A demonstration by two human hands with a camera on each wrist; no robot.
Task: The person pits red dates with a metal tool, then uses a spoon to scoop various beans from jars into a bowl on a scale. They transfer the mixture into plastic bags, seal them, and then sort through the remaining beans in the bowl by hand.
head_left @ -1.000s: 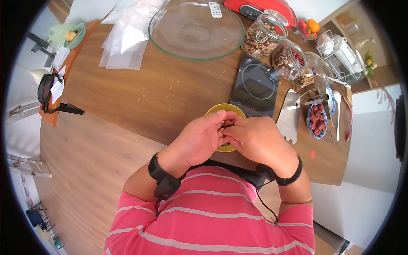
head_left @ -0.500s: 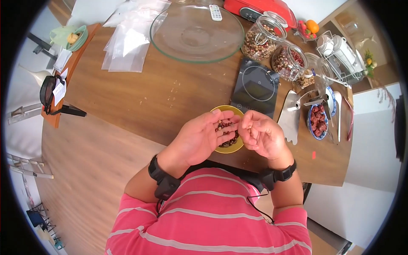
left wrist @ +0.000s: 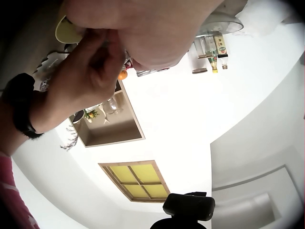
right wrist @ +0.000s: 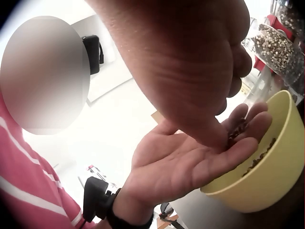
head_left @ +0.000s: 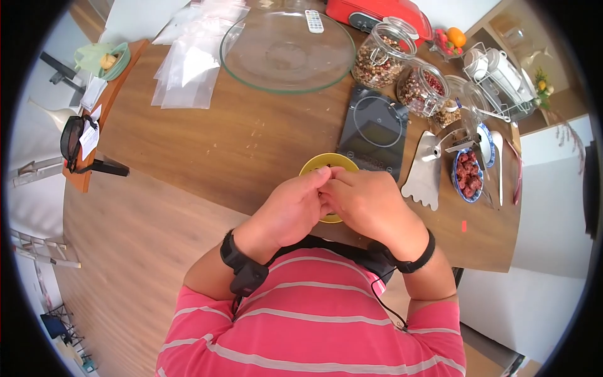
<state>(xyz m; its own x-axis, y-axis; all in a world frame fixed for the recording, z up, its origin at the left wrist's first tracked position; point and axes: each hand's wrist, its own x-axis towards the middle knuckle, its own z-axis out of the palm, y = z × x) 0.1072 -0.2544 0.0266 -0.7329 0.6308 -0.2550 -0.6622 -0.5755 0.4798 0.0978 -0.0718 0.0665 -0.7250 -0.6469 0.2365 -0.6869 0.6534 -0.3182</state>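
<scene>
Over a yellow bowl [head_left: 309, 164], the left hand [head_left: 282, 212] lies palm up, with the right hand [head_left: 372, 202] bent across its fingers. The right wrist view shows small dark red-brown grains [right wrist: 239, 128] resting on the left hand's [right wrist: 174, 164] slightly bent fingers. The right hand's [right wrist: 190, 76] thumb touches these grains; its other fingertips are hidden behind it, so a pinch cannot be made out. More dark grains [right wrist: 259, 159] lie inside the bowl [right wrist: 267, 188]. In the left wrist view both hands overlap beside the bowl's edge.
Behind the bowl is a black scale [head_left: 375, 129], with a large glass dish [head_left: 286, 85] and plastic bags [head_left: 188, 78] further back. Jars of grains [head_left: 380, 63] stand back right. A metal scraper [head_left: 424, 176] and a blue-white dish of dark red pieces [head_left: 468, 176] lie right.
Half a second ago the right hand was turned up beside the left, its fingertips together. It has now turned over and moved left onto the left hand's fingers, covering the grains in the head view.
</scene>
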